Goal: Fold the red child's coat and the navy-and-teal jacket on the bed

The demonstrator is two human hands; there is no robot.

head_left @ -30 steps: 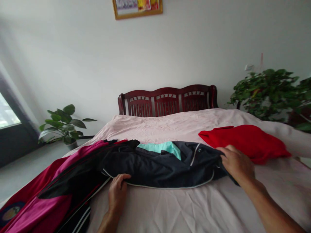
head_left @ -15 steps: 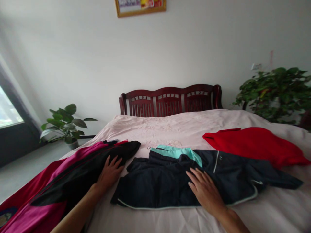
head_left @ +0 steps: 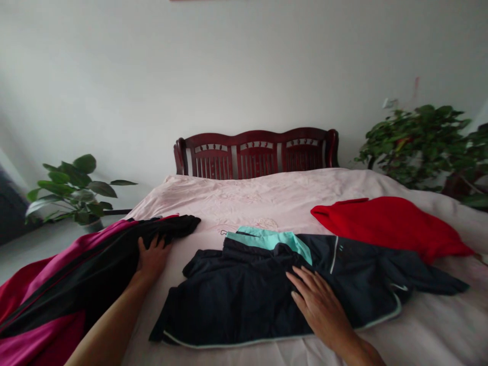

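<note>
Left grip [head_left: 152,259]: fingers spread, resting on black-and-magenta sports jacket [head_left: 87,269] | Right grip [head_left: 318,305]: fingers spread, pressed flat on navy jacket with mint-green lining [head_left: 244,300] | Small white sleeve mark [head_left: 399,287]: right of right grip, unreadable | Red fabric garment [head_left: 389,226]: beyond right grip | Pale pink bedcover [head_left: 236,195]: under all

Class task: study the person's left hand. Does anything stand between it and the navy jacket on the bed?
Nothing visible does. The left hand rests against the black-and-magenta garment, and only a strip of pink bedcover separates it from the navy jacket.
</note>
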